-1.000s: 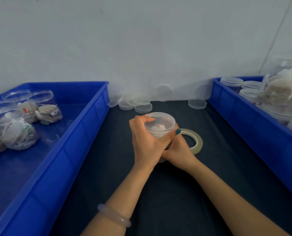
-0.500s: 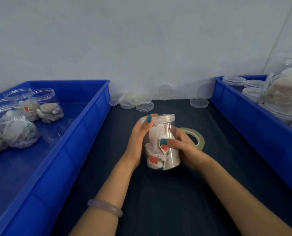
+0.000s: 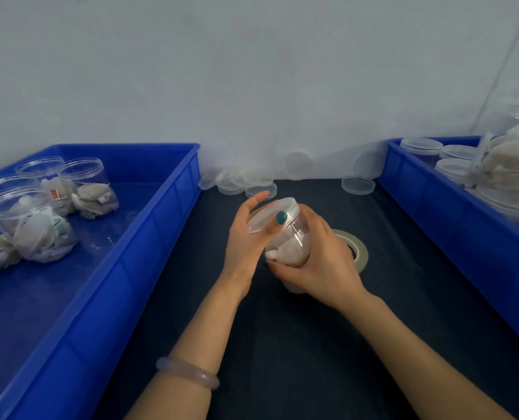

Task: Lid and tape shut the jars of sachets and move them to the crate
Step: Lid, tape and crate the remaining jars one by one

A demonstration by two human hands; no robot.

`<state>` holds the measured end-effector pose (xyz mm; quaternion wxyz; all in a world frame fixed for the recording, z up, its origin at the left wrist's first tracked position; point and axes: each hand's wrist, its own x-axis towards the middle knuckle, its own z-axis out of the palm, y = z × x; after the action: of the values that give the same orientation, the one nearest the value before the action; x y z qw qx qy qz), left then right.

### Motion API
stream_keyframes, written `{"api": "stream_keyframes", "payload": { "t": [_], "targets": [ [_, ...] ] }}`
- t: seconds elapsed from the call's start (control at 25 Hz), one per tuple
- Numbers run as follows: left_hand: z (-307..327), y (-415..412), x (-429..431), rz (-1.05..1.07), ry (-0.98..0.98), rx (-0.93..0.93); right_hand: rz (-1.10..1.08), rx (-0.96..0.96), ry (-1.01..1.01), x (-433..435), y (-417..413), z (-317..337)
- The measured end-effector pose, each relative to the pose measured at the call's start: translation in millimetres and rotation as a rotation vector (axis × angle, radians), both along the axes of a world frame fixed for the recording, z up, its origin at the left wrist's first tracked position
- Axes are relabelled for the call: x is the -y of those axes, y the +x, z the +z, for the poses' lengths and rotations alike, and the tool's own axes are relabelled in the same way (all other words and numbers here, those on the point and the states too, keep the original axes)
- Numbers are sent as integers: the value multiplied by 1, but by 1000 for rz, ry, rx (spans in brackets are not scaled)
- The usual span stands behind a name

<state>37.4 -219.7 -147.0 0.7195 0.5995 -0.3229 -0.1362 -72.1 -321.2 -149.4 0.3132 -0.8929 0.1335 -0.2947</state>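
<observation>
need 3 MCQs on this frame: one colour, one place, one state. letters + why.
1. Colour of left crate and right crate? A red B blue C grey
2. Tape roll lies: A on the dark mat by the right hand B in the left crate C in the right crate
3. Jar is: A open, standing B lying in a crate C lidded, tilted, in both hands
Key: 1 B, both walls blue; 2 A, mat surrounds it; 3 C, lid on, left hand at lid, right hand round body.
</observation>
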Motion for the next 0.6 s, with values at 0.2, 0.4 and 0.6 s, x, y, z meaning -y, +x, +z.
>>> {"api": "stream_keyframes", "payload": {
  "t": [0.2, 0.4, 0.6],
  "targets": [
    [1, 1, -5, -39, 36, 77, 218, -91, 322, 13, -2, 4],
    [6, -1, -7, -46, 51, 109, 303, -92, 394, 18, -1, 5],
    [9, -5, -7, -47, 19, 165, 351, -140, 466, 21, 1, -4]
  ]
}}
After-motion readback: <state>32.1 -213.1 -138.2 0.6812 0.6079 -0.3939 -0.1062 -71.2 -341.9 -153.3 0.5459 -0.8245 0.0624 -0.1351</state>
